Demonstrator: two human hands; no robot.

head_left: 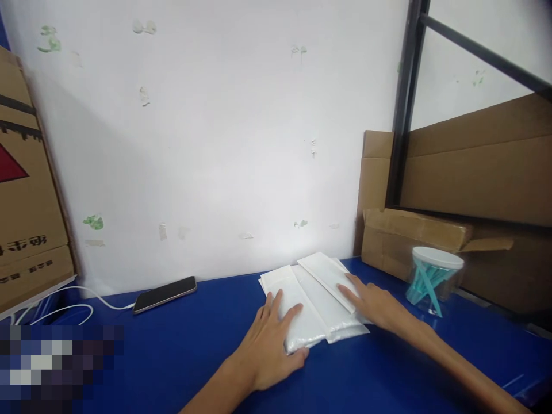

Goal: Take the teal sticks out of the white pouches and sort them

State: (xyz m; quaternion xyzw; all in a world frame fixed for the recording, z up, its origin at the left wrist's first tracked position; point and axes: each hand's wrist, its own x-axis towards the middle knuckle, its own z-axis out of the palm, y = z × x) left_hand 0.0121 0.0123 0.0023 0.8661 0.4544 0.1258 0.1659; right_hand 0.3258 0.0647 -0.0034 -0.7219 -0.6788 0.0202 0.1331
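Several white padded envelopes (310, 305) lie fanned out and overlapping on the blue tabletop (181, 362). My left hand (271, 339) rests along the left edge of the envelopes, its fingers spread and touching the leftmost one. On the right side, my right hand (371, 302) reaches over the upper right envelope with its fingertips on it. Those right fingers are partly stretched out, and neither hand is wrapped round anything. Part of the stack's right edge is hidden under my right hand.
A phone (166, 294) with a white cable (107, 302) lies at the wall. A clear tub (433, 282) with turquoise strips and a white lid stands right, before cardboard boxes (414, 236). A large carton (32, 201) is at left. A dark metal frame (407, 103) rises right.
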